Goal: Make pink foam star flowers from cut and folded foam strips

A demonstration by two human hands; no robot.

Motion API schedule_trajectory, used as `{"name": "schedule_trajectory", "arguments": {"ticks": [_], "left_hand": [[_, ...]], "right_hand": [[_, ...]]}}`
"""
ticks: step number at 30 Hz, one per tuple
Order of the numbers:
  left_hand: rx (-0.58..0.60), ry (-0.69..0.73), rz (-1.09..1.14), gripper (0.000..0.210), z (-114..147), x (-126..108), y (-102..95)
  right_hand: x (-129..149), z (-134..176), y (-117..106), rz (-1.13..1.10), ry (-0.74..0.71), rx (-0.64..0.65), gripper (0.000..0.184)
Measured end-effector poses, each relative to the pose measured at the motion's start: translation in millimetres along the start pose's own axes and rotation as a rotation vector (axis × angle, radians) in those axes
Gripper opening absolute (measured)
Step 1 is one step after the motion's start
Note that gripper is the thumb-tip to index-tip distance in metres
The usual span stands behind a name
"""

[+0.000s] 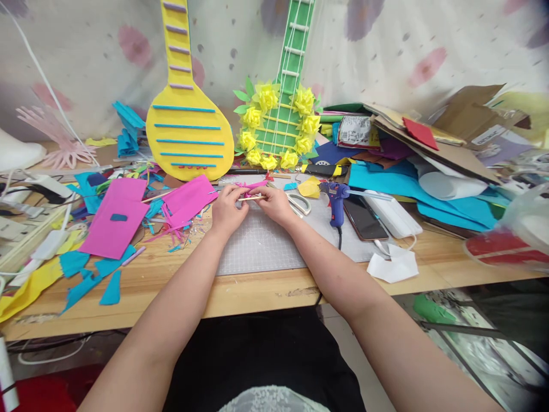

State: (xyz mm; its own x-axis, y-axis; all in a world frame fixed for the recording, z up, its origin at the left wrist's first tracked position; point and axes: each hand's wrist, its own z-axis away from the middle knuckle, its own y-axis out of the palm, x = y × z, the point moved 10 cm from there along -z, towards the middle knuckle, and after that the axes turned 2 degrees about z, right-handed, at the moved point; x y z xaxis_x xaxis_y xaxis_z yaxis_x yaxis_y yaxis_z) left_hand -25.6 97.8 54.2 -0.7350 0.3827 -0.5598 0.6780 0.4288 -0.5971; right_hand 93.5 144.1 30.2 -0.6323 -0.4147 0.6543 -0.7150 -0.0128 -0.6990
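Over the back of the grey cutting mat (257,246), my left hand (229,210) and my right hand (275,203) are close together, fingers closed. Between them runs a thin pale wooden stick (251,198), pinched near each end. A bright pink strip of paper (257,186) shows just behind the stick, partly hidden by my fingers; I cannot tell if it is attached. Beside my right hand lie scissors (300,205) with pale handles. A magenta paper sheet (191,200) lies left of my left hand.
A yellow paper guitar shape (189,137) and a green one with yellow flowers (278,123) lean at the back. Right of the mat are a blue glue gun (337,203), a phone (365,217) and a white power strip (392,214). Paper scraps (112,289) cover the left.
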Motion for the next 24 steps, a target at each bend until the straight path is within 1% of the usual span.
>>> {"name": "schedule_trajectory", "arguments": {"ticks": [5,12,18,22,24], "left_hand": [[-0.006,-0.01,-0.045,0.034,-0.4,1.1,0.5],[-0.005,-0.016,-0.035,0.037,-0.7,2.7,0.4],[-0.024,-0.009,-0.08,0.017,-0.9,3.5,-1.6],[-0.029,-0.006,-0.094,0.015,-0.4,4.4,-2.7],[-0.009,-0.016,-0.082,0.015,0.0,5.2,-1.5]], "right_hand": [[-0.5,0.0,1.6,-0.009,0.008,0.011,0.026],[-0.6,-0.7,3.6,-0.001,-0.026,0.023,0.025],[1.6,-0.5,0.2,0.063,-0.042,0.041,0.028],[1.5,-0.3,-3.5,0.093,-0.026,0.058,0.03],[-0.7,-0.5,-1.8,0.096,-0.015,0.079,0.029]]}}
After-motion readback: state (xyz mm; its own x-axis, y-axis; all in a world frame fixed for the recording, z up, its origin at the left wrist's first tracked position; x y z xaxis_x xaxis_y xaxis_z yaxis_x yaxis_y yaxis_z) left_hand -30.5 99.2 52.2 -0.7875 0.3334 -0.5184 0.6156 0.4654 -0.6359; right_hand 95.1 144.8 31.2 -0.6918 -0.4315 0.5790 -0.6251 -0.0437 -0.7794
